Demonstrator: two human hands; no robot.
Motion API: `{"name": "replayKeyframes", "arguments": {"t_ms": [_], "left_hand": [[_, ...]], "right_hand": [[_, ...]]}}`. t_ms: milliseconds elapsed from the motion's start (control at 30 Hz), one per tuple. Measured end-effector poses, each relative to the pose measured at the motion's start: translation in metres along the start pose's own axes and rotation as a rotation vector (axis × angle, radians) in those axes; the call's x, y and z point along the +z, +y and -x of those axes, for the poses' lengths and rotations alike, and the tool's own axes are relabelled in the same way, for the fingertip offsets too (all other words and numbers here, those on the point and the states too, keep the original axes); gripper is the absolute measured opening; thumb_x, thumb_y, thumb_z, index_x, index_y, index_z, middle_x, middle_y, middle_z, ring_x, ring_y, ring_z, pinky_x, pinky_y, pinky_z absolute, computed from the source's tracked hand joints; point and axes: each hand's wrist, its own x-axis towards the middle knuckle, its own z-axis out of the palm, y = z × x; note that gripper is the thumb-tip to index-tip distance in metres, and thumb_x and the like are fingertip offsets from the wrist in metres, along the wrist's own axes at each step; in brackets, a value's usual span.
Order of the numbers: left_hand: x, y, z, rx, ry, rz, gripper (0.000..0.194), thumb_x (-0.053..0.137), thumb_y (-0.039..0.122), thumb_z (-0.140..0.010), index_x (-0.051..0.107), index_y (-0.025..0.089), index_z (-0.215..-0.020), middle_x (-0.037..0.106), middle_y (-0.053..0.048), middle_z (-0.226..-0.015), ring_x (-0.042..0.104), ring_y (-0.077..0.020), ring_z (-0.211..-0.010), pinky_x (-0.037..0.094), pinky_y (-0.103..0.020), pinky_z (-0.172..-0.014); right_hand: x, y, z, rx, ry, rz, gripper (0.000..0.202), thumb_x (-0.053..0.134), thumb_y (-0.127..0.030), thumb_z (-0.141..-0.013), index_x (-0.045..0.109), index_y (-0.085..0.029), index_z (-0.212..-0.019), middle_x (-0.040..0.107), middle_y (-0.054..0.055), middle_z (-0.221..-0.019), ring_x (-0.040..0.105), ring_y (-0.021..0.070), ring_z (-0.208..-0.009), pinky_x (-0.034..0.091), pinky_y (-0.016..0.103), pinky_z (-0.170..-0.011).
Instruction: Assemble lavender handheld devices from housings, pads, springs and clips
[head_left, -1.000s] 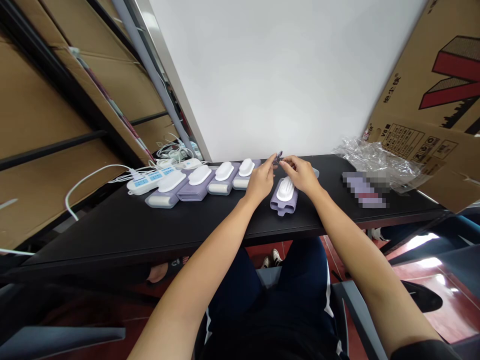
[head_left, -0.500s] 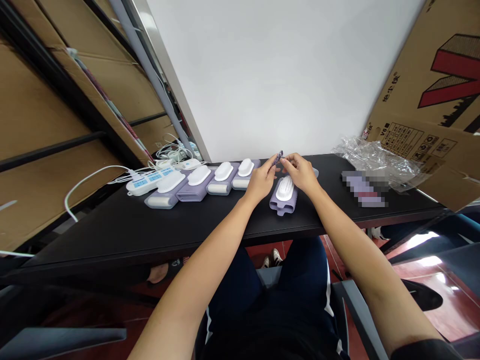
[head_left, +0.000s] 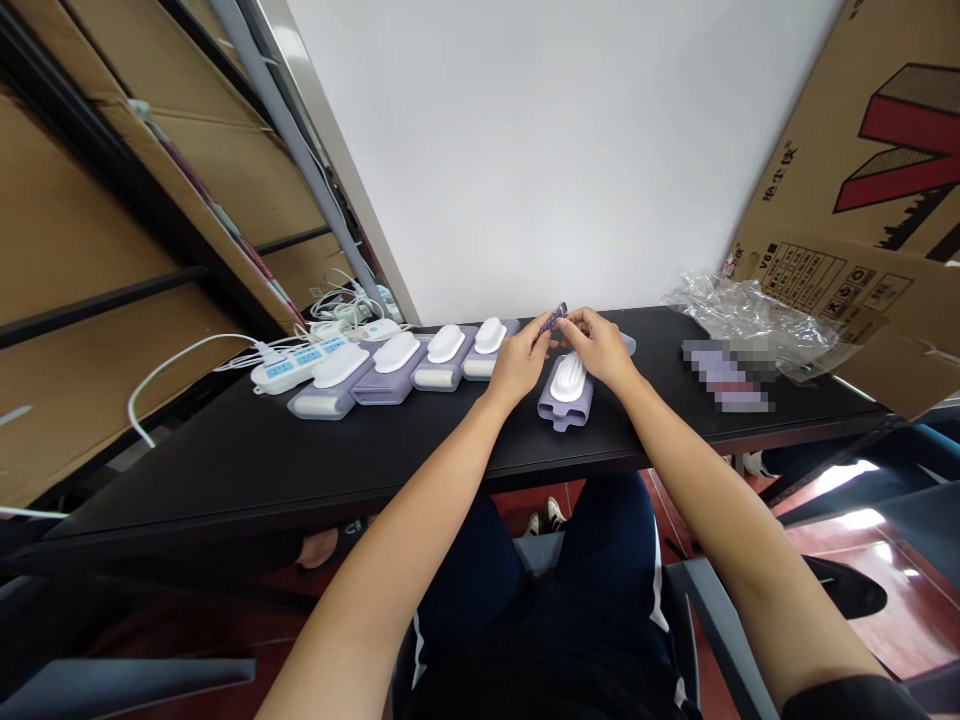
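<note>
My left hand (head_left: 521, 358) pinches a small dark patterned piece (head_left: 556, 316) above the table. Close beside it, my right hand (head_left: 598, 345) has its thumb and fingers pressed together at the piece's lower edge; what they grip is too small to make out. Just below my hands lies a purple case (head_left: 566, 413) with a white oval part (head_left: 568, 378) on top. To the left, several purple cases with white oval tops stand in a row, one of them a purple case (head_left: 388, 382) near the middle.
A white power strip (head_left: 298, 363) with tangled cables is at the left end of the black table (head_left: 247, 465). On the right are clear plastic wrap (head_left: 757, 315), a pixelated purple item (head_left: 726, 376) and a large cardboard box (head_left: 840, 240). A white wall rises behind.
The view has shifted very slightly. Both hands stay in nearly the same place, with the right fingers a little lower against the dark piece.
</note>
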Motion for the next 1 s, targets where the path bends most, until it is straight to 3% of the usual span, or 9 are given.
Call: {"name": "replayKeyframes", "arguments": {"t_ms": [300, 633, 1000], "left_hand": [[-0.0001, 0.0008, 0.0004, -0.002, -0.002, -0.005, 0.044, 0.048, 0.022, -0.103, 0.059, 0.023, -0.146, 0.078, -0.005, -0.112, 0.076, -0.0217, -0.104, 0.065, -0.031, -0.080], [-0.0005, -0.0052, -0.0017, 0.010, 0.096, 0.016, 0.034, 0.055, 0.026, -0.100, 0.069, 0.024, -0.131, 0.080, -0.005, -0.106, 0.077, -0.0200, -0.093, 0.063, -0.032, -0.083], [-0.0022, 0.0047, -0.0002, 0.002, 0.197, -0.028, 0.027, 0.058, 0.024, -0.097, 0.073, 0.021, -0.119, 0.079, -0.004, -0.094, 0.076, -0.0190, -0.083, 0.060, -0.030, -0.076]], "right_hand": [[0.0002, 0.0007, -0.0002, -0.011, 0.006, -0.016, 0.028, 0.058, -0.053, -0.096, 0.066, -0.026, -0.093, 0.074, -0.002, -0.077, 0.070, 0.0184, -0.077, 0.048, 0.030, -0.076], [-0.0016, -0.0045, 0.0019, -0.012, -0.032, -0.020, 0.030, 0.059, -0.055, -0.095, 0.065, -0.026, -0.093, 0.073, -0.002, -0.076, 0.069, 0.0185, -0.076, 0.046, 0.030, -0.074], [-0.0042, -0.0073, 0.0037, -0.049, -0.074, 0.029, 0.026, 0.060, -0.050, -0.093, 0.068, -0.026, -0.093, 0.072, -0.002, -0.076, 0.063, 0.0179, -0.074, 0.044, 0.029, -0.070]]}}
